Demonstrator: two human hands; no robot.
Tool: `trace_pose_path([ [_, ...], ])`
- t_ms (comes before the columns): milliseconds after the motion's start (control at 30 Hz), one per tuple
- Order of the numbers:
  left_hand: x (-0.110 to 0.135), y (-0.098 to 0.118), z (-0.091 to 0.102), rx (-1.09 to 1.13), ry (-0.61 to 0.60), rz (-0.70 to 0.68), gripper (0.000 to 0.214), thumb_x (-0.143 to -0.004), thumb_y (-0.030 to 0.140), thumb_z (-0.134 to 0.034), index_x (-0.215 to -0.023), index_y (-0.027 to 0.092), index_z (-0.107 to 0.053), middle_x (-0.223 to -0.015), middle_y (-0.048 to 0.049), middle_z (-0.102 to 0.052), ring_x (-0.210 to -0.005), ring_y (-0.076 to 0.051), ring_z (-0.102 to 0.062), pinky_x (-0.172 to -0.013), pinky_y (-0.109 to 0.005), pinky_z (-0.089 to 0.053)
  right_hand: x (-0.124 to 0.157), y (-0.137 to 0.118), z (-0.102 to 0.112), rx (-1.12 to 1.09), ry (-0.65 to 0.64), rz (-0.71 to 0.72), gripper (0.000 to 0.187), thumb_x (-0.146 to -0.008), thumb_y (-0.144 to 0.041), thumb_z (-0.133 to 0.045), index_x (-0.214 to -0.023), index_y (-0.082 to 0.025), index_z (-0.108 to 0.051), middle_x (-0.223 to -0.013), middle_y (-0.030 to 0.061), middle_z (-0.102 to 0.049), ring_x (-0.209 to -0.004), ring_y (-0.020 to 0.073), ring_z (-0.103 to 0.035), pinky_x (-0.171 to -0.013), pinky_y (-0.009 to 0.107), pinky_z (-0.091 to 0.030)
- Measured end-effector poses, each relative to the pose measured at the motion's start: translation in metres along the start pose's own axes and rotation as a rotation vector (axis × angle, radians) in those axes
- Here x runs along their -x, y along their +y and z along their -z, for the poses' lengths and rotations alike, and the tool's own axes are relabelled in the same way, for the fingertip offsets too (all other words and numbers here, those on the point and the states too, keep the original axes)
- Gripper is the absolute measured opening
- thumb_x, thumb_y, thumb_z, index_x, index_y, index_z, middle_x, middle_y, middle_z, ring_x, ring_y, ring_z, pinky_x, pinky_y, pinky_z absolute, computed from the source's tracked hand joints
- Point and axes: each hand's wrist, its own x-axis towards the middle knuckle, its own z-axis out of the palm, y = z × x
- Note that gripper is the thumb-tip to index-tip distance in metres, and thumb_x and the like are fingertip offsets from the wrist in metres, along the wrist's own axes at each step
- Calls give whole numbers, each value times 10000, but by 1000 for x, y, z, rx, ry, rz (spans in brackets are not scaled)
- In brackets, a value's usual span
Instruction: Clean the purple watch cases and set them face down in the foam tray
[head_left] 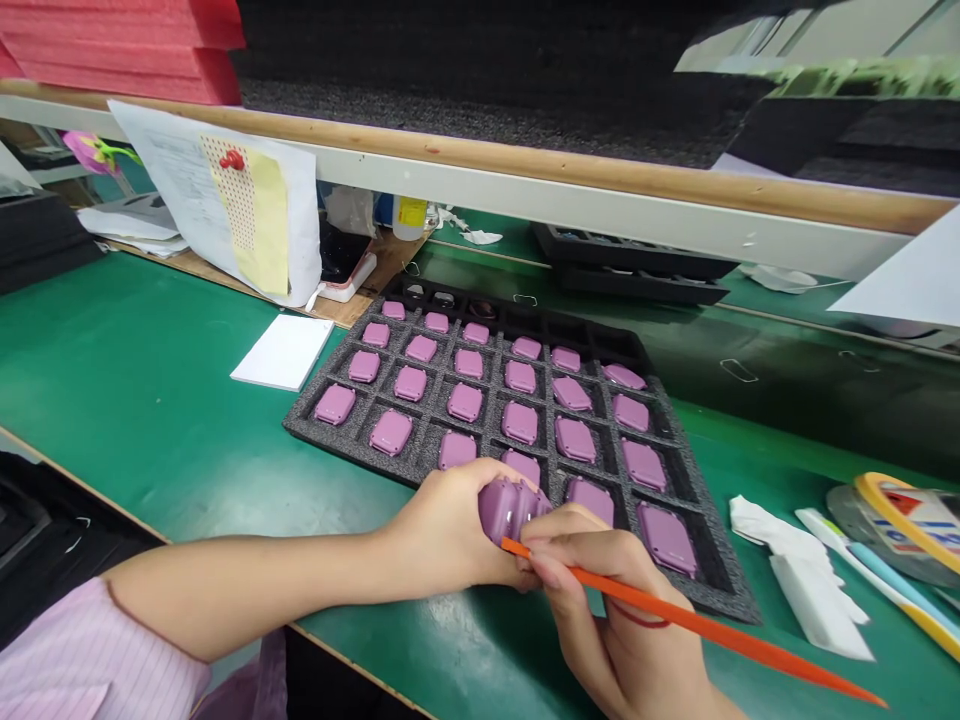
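My left hand (442, 530) grips a small mauve plastic case (504, 508), holding it just above the near edge of a dark foam tray (304, 420). My right hand (592, 590) is shut on a thin orange stick (690, 625), whose tip reaches the lower edge of the held case. Rows of similar mauve cases (465, 402) sit in the tray's square pockets. The farthest pockets look dark, and my hands hide part of the near rows.
The tray rests on a green bench mat (127, 400), with a white paper pad (283, 350) to its left. Crumpled white tissue (795, 560) and a tape roll (900, 520) lie right. Stacked black trays (634, 262) stand beneath a wood-edged shelf (525, 165).
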Motion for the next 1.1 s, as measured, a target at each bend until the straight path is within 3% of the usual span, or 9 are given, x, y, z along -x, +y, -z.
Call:
trace_pose_path([
  [167,-1,-4,0,29,-21,-55,541,-566,250,-898,-1037,208,-636,-1069,-46,-708,-1003,-244,-653,-923,-353,-486,-2,1,-1,10,-37,11,175,-929,-65,-522,-974,-234,-523,-769,14,-648,-638,150,-641,-566,281,-549],
  [433,-1,0,0,-1,-19,-41,578,-551,284,-898,-1063,205,-641,-1053,-45,-706,-956,-236,-651,-855,-341,-502,1,1,-3,54,-22,15,165,-931,-60,-521,-969,-220,-517,-778,13,-646,-678,141,-663,-620,278,-575],
  [633,0,1,0,-13,2,-11,548,-519,295,-913,-987,201,-643,-991,-30,-702,-919,-233,-640,-828,-337,-500,2,4,-1,55,1,-19,141,-946,-88,-519,-972,-226,-514,-781,21,-647,-695,159,-691,-559,258,-567],
  [800,1,1,-1,-37,-7,-42,544,-533,249,-899,-1010,201,-643,-1015,-38,-712,-976,-252,-658,-850,-341,-520,4,4,-1,35,-65,-20,142,-950,-83,-505,-949,-225,-501,-771,9,-649,-669,141,-673,-606,270,-574],
  [933,1,2,-1,-25,9,-27,503,-560,279,-886,-992,193,-644,-970,-42,-711,-923,-245,-680,-804,-341,-540,5,6,-1,41,-15,-14,151,-943,-70,-507,-969,-219,-508,-798,14,-650,-724,147,-693,-630,262,-578],
  [1100,0,-1,0,-27,-5,-40,541,-532,240,-898,-1013,190,-657,-1001,-49,-725,-1013,-271,-678,-918,-379,-533,2,4,-3,-11,-56,43,201,-918,-23,-503,-979,-214,-486,-792,10,-609,-669,132,-629,-593,269,-553],
])
